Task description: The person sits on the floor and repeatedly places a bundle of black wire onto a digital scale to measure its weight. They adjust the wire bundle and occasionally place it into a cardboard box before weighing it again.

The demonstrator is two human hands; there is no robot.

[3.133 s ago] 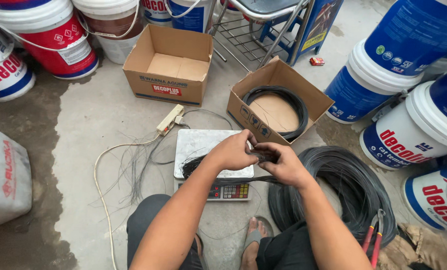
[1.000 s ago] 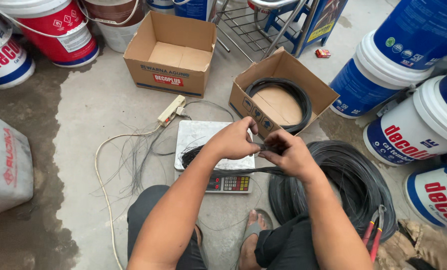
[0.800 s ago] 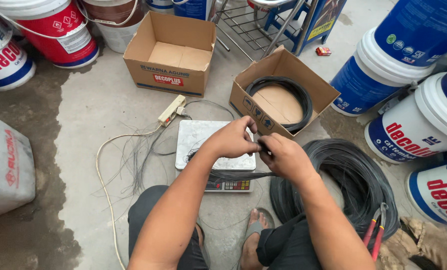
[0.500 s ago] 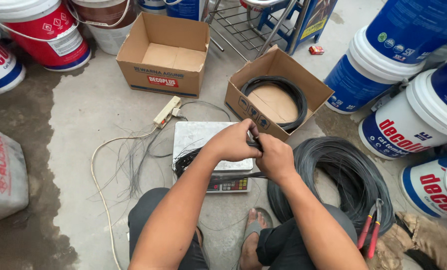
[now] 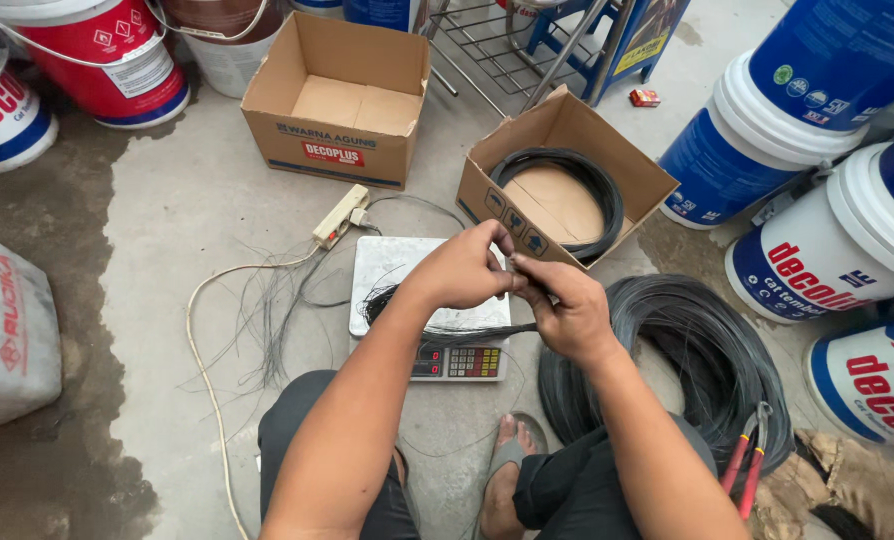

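My left hand [image 5: 462,270] and my right hand [image 5: 565,310] meet above a flat digital scale [image 5: 392,268], both pinching a thin bundle of black wire [image 5: 467,333] that trails down across the scale's steel platform. The fingertips of the two hands touch at the bundle's top end. A large coil of black wire [image 5: 702,355] lies on the floor just right of my right hand. A cardboard box [image 5: 632,170] behind my hands holds a smaller black wire coil [image 5: 602,190].
An empty cardboard box [image 5: 337,95] stands at the back. A power strip [image 5: 340,215] with white cable and loose wire strands [image 5: 267,320] lie left of the scale. Red-handled cutters [image 5: 742,460] rest on the big coil. Paint buckets [image 5: 782,140] line both sides; a grey sack [image 5: 7,330] lies left.
My hands have stayed together on the wire bundle over the scale, shifting slightly and working its top end; the view has tilted a little. Nothing else has moved.
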